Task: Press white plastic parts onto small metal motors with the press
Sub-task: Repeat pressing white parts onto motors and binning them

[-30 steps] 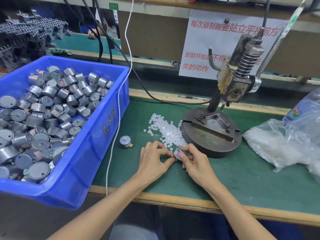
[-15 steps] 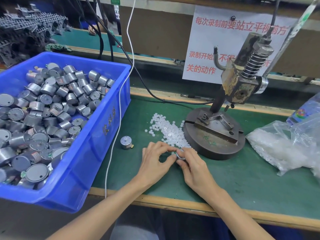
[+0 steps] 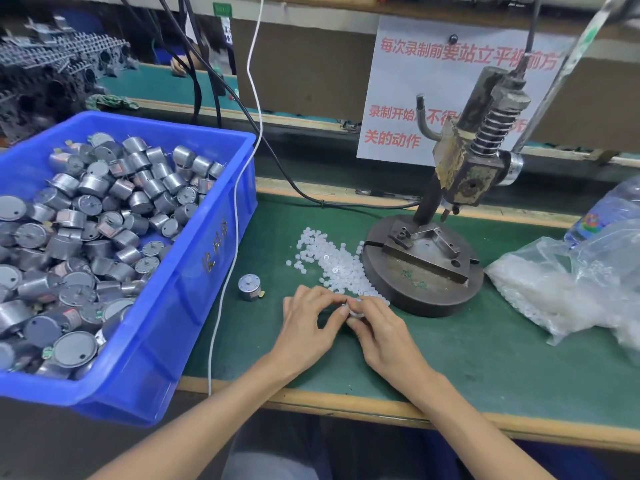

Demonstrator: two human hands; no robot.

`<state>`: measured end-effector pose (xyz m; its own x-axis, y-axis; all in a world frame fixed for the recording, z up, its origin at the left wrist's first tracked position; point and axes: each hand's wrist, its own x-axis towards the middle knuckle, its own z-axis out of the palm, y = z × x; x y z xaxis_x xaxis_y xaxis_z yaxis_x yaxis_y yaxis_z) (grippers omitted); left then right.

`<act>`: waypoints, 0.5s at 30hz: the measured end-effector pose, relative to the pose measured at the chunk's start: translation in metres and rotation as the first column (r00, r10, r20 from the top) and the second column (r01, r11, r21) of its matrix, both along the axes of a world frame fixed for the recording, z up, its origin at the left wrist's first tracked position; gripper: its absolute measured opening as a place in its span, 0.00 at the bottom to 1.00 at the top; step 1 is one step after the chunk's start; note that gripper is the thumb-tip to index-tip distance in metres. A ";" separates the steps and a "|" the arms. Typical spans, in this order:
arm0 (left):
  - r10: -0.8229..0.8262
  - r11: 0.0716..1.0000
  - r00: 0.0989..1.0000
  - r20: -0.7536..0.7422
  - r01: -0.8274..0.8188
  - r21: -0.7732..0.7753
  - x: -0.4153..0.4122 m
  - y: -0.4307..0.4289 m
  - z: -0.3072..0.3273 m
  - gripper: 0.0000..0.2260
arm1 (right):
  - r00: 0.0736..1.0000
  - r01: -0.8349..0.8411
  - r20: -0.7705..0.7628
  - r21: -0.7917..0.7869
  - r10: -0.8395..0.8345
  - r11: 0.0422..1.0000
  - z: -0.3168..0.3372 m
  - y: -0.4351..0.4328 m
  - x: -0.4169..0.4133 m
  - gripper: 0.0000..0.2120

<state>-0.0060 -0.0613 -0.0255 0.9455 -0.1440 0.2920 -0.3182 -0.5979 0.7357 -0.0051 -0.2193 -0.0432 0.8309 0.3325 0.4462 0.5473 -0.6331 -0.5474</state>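
My right hand (image 3: 382, 332) grips a small metal motor (image 3: 356, 312) just in front of the press base. My left hand (image 3: 308, 323) meets it fingertip to fingertip, pinching at the motor's top where a small white plastic part (image 3: 345, 309) shows. A pile of white plastic parts (image 3: 334, 268) lies on the green mat behind my hands. The hand press (image 3: 460, 188) stands on its round metal base (image 3: 420, 271) at the right of the pile. One loose motor (image 3: 249, 286) sits upright on the mat to the left.
A blue bin (image 3: 180, 271) full of metal motors fills the left side. A clear bag of white parts (image 3: 554, 289) and a bottle lie at the right. A white cable (image 3: 227, 271) hangs down past the bin's corner. The bench's wooden edge (image 3: 381, 407) runs along the front.
Both hands stay together at the same spot; the motor has been turned in my fingers from lying sideways to showing only its rim, and my left fingers now close on its top.
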 end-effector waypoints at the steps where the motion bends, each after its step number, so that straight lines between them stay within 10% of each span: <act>1: -0.020 1.000 0.999 0.037 0.019 0.023 -0.001 -0.001 0.000 0.09 | 0.997 0.031 -0.066 0.082 -0.026 0.996 0.002 0.000 0.000 0.06; 6: -0.234 0.966 0.959 0.160 0.210 0.152 0.009 -0.006 0.008 0.22 | 0.822 0.310 -0.561 0.582 0.096 0.752 0.030 -0.004 0.008 0.13; 15: -0.238 0.971 0.945 0.224 0.230 0.060 0.042 -0.053 0.042 0.15 | 0.664 0.508 -0.739 0.557 0.114 0.657 0.065 -0.041 0.024 0.21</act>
<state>0.0357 -0.1143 0.0163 0.7931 -0.3661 0.4869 -0.6086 -0.5086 0.6090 0.0189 -0.2599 0.0216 0.9654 -0.0196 -0.2600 -0.2587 0.0538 -0.9645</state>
